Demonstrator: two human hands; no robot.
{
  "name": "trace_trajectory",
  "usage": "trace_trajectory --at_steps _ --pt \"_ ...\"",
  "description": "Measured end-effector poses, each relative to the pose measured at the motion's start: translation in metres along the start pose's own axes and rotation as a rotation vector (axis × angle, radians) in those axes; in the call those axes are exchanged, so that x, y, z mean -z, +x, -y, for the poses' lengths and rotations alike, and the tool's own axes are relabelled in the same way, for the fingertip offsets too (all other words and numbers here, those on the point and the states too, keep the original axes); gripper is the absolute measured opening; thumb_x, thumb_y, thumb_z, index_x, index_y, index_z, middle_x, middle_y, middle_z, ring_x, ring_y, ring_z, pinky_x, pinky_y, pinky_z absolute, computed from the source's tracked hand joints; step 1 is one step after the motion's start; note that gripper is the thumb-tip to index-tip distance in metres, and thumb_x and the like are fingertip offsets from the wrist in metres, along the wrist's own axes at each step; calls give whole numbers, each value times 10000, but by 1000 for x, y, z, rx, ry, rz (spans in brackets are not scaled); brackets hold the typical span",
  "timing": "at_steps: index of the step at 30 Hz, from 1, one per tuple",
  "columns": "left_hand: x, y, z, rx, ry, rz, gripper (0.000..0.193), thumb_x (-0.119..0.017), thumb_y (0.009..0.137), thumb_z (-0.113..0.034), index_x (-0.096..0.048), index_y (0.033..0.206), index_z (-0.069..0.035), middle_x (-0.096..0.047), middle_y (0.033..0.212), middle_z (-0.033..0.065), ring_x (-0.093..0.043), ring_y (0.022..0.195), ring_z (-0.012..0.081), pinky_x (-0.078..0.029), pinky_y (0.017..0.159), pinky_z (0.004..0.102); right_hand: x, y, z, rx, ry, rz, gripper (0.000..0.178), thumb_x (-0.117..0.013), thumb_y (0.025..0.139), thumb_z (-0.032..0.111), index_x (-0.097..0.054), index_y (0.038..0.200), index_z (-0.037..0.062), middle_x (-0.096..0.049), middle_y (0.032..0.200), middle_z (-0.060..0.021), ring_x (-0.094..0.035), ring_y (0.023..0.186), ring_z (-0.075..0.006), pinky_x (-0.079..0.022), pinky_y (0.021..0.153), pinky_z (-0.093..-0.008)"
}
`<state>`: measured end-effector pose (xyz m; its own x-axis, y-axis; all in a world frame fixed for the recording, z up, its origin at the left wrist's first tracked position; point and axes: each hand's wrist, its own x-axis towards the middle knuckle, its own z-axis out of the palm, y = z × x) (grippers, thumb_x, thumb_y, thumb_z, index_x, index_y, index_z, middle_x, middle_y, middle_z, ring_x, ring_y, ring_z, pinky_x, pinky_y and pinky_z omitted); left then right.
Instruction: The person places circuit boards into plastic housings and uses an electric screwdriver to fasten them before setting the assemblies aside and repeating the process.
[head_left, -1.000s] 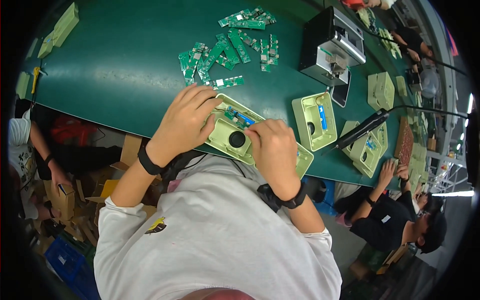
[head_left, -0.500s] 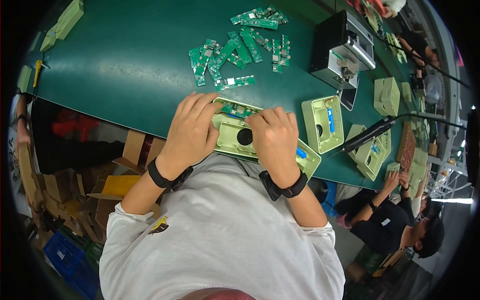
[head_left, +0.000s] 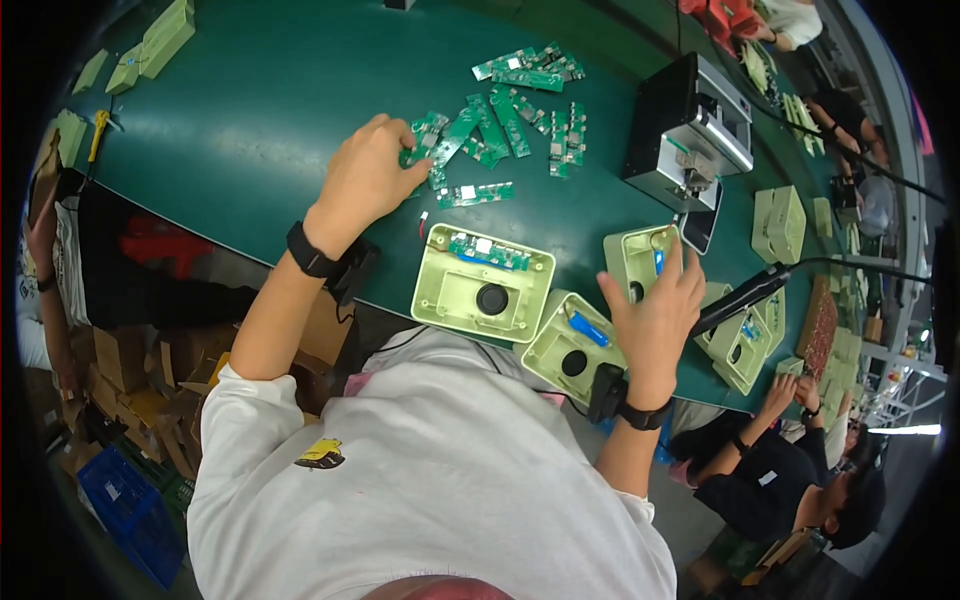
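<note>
My left hand is at the near left of a loose pile of green circuit boards, its thumb and fingers closed on one circuit board. Directly in front of me lies a pale green plastic housing, with a circuit board along its far wall and a round black part in its floor. Over to the right, my right hand is held open with fingers spread, partly covering another housing. Below it and to the left, a third housing holds a blue cylinder.
A black and silver machine stands at the back right. A black pen-like tool with a cable lies by more housings. A small red-white connector sits left of the central housing. A co-worker sits at the right.
Both hands have left the central housing, where the circuit board now lies uncovered. My left hand has moved up-left to the board pile; my right hand has moved right and spread open.
</note>
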<state>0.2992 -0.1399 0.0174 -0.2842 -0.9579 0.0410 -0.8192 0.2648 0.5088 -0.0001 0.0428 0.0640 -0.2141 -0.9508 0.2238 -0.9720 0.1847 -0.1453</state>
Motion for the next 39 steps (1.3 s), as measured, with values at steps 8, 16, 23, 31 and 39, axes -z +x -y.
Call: trace_trajectory --at_steps 8,16,23,31,39 --pt "5 21 22 128 -219 124 373 -813 881 -116 -669 1185 47 -698 1039 165 -722 733 258 -579 677 374 0 12 -53 55 26 109 1022 -931 724 159 -391 1582 29 -483 1558 -229 -435 1447 -415 -430 1121 -543" --pt "15 -14 -138 93 -929 276 650 -626 963 41 -358 1548 -47 -655 1009 77 -684 726 113 -567 615 275 37 39 -5 511 562 -148 427 -890 713 52 -784 1126 66 -705 1100 -112 -681 958 -314 -546 801 -403" --pt "-33 -7 -209 -19 -1004 746 584 -621 975 4 -421 1516 -87 -660 1046 117 -715 928 130 -590 815 291 15 39 -51 402 331 -291 297 -864 726 15 -783 1010 53 -709 987 -74 -670 893 -287 -536 752 -388" --pt "-64 31 -209 -703 -218 412 700 -834 817 -187 -537 1440 -69 -516 1520 214 -518 1410 339 -441 1161 468 5 32 -114 142 214 -96 111 -825 805 60 -766 899 69 -692 870 -43 -636 814 -258 -495 721 -384" --pt "-83 33 -195 -885 -34 460 824 -894 722 -223 -539 1445 -55 -408 1637 153 -398 1512 347 -359 1238 484 -16 37 -113 171 48 -61 40 -811 833 105 -785 862 101 -657 810 -11 -609 791 -228 -455 711 -371"
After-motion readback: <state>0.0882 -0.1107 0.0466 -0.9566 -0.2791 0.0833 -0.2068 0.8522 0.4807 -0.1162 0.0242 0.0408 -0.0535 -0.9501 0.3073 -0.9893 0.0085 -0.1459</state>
